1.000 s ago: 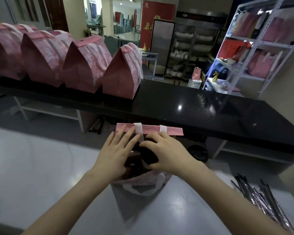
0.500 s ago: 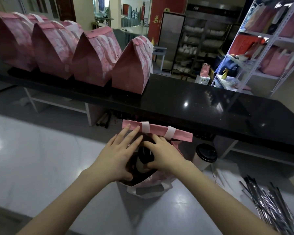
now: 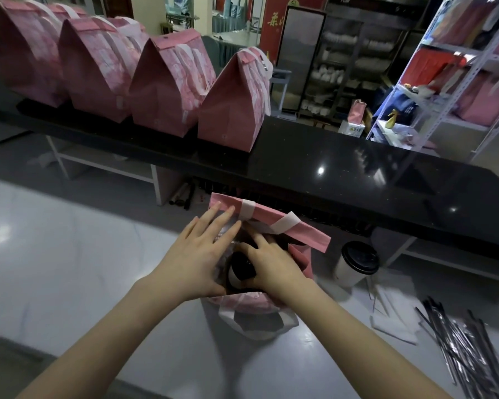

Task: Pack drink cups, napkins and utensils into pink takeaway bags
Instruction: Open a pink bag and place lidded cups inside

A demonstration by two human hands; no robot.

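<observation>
Cup (image 3: 241, 268) in pink bag (image 3: 306, 236), lid up, axis ~vert; R grip (image 3: 274, 269) clamped on it, L grip (image 3: 198, 254) flat, apart.

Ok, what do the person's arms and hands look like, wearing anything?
The left arm and right arm are bare, no sleeves in view. The left hand and right hand wear no gloves; no rings, watch or bracelet show.

The cup (image 3: 241, 267) in the open pink bag (image 3: 288, 228) is mostly hidden by the left hand (image 3: 196, 260) and the right hand (image 3: 274, 269). The shiny sticks (image 3: 467, 349) are cut off by the bottom edge. Things on the far shelf (image 3: 461, 123) are blurred.
</observation>
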